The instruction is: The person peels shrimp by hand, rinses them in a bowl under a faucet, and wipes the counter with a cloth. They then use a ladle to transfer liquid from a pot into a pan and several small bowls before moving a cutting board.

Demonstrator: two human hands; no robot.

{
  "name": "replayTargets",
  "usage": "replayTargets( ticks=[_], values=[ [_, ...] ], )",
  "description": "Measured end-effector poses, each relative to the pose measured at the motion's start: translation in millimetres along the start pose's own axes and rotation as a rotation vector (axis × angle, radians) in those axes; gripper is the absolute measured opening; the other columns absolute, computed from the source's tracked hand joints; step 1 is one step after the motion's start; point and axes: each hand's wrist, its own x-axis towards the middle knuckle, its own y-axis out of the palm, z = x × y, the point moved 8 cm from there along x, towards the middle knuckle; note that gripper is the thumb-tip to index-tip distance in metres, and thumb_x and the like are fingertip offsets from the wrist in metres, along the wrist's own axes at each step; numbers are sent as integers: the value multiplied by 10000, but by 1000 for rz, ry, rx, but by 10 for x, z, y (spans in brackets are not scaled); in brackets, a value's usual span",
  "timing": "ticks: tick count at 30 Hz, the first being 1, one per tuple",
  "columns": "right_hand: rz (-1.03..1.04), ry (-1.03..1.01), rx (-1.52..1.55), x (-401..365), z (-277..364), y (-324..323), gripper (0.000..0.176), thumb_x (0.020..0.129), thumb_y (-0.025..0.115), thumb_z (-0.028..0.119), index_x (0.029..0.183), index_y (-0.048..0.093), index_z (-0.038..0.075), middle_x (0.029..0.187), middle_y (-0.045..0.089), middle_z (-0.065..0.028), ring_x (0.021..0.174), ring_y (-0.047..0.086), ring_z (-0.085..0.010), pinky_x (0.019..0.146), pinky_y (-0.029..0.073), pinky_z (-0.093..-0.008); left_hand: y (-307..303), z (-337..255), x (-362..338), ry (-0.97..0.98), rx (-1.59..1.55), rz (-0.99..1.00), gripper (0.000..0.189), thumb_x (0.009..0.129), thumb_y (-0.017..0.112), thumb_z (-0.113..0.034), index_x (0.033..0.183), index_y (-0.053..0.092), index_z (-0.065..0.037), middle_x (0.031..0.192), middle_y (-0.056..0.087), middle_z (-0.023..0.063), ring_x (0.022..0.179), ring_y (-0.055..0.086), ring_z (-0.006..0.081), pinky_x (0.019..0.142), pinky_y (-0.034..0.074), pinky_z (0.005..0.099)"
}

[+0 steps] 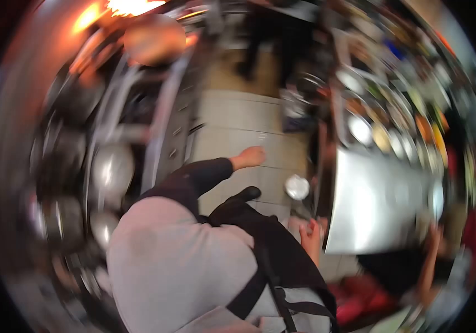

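My left hand (251, 157) hangs over the tiled floor at the end of a dark sleeve. Its blurred fingers look curled in, and nothing shows in them. Lower right, my right hand (311, 236) is closed close to the left edge of a steel counter. Just beyond it is a round, pale ladle-like item (297, 187), with a blurred grey part reaching toward my fingers. Motion blur hides the exact grip.
Flames (132, 5) rise at the upper left behind a round pan (154, 40). Pots and steel bowls (113, 169) line the left side. Several food containers (360, 129) stand beyond the steel counter (379, 202). One person (271, 39) stands ahead; another person's arm (429, 266) is lower right.
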Motion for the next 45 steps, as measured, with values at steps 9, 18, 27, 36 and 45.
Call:
replayTargets(
  ticks=[9, 18, 27, 36, 45],
  values=[
    [811, -333, -402, 595, 495, 953, 480, 916, 654, 287, 1275, 530, -6, 1123, 649, -231, 1012, 653, -353, 861, 499, -405, 86, 950, -2627, -511, -179, -260, 249, 853, 616, -267, 967, 663, -51, 942, 692, 161, 917, 655, 340, 841, 503, 408],
    [875, -527, -511, 808, 2068, 2051, 427, 910, 663, 198, 1258, 544, -20, 1082, 663, -196, 939, 675, -291, 810, 527, -375, -1199, 544, -5023, -827, 255, -1210, 510, 762, 704, -159, 1234, 529, -75, 1244, 499, 153, 1172, 471, 370, 972, 403, 456],
    [1185, -885, -294, 427, 3498, 4040, 341, 895, 698, 194, 1148, 610, -19, 939, 687, -115, 851, 657, -173, 760, 527, -306, -1898, 1584, -6042, -1470, 414, -909, 553, 777, 689, -209, 1282, 537, -42, 1034, 652, 144, 976, 612, 335, 838, 424, 458],
    [1414, -1585, 10, -1819, 6937, 5623, 258, 929, 656, 234, 1080, 645, 25, 830, 653, -44, 709, 541, -108, 662, 466, -270, -1773, 1625, -5552, -1332, 82, -1152, 574, 797, 718, -294, 1281, 549, -37, 1027, 674, 183, 938, 644, 354, 834, 460, 474],
    [1069, -1741, -41, -3482, 8676, 8460, 518, 850, 633, 365, 1196, 567, -16, 1069, 674, -214, 1034, 645, -385, 907, 492, -449, -235, 593, -5468, -1471, -425, -2085, 531, 861, 709, -137, 1339, 505, -23, 1042, 639, 119, 884, 608, 189, 792, 505, 318]
  ],
)
